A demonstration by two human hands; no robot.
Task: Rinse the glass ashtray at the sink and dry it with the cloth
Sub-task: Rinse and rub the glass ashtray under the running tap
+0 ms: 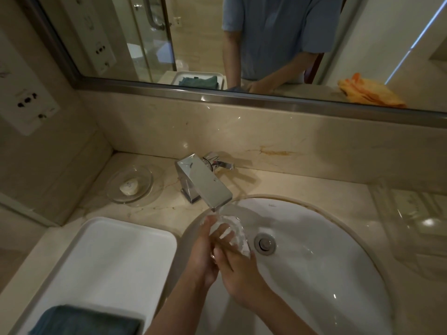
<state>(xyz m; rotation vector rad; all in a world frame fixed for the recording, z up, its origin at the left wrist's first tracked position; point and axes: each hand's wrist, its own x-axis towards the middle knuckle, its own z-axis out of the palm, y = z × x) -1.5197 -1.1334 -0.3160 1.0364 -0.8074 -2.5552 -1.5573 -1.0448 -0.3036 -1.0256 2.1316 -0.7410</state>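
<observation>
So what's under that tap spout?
The glass ashtray, held by both the left hand and right hand over the sink. Fingers cover part of it.

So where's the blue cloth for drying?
The blue cloth lies folded in the white tray at the bottom left of the head view, on the counter left of the sink.

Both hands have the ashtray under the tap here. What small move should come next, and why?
Probably turn the ashtray under the tap so its other faces get rinsed. Both the left hand and the right hand grip it over the sink, and the cloth lies untouched in the tray.
</observation>
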